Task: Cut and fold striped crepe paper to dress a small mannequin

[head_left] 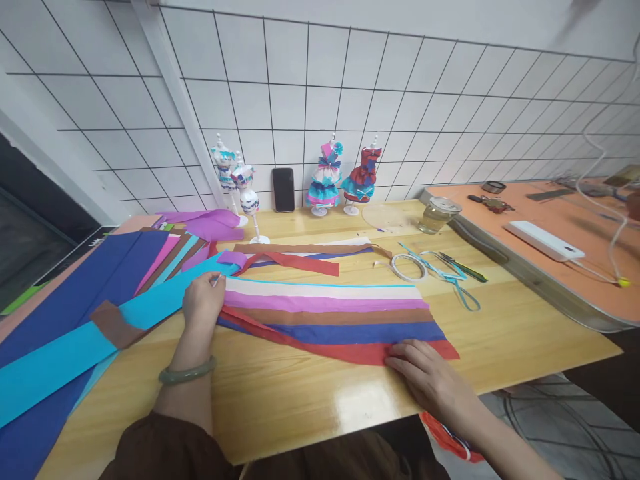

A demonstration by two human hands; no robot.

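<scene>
Overlapping crepe paper strips lie across the table in front of me, stepped in blue, white, purple, brown, dark blue and red bands. At their left end my left hand, with a green bangle on the wrist, is closed in a pinch at the upper corner. My right hand rests with outstretched fingers on the red strip near its right end. Toward the left, the red and dark blue layers sag away from the others. A bright blue strip with a brown piece around it runs left of my left hand.
Behind are loose strips, a tape roll, blue ribbon, a craft knife and a glass jar. Small dressed mannequins and a phone stand by the wall. Dark blue sheets cover the left side.
</scene>
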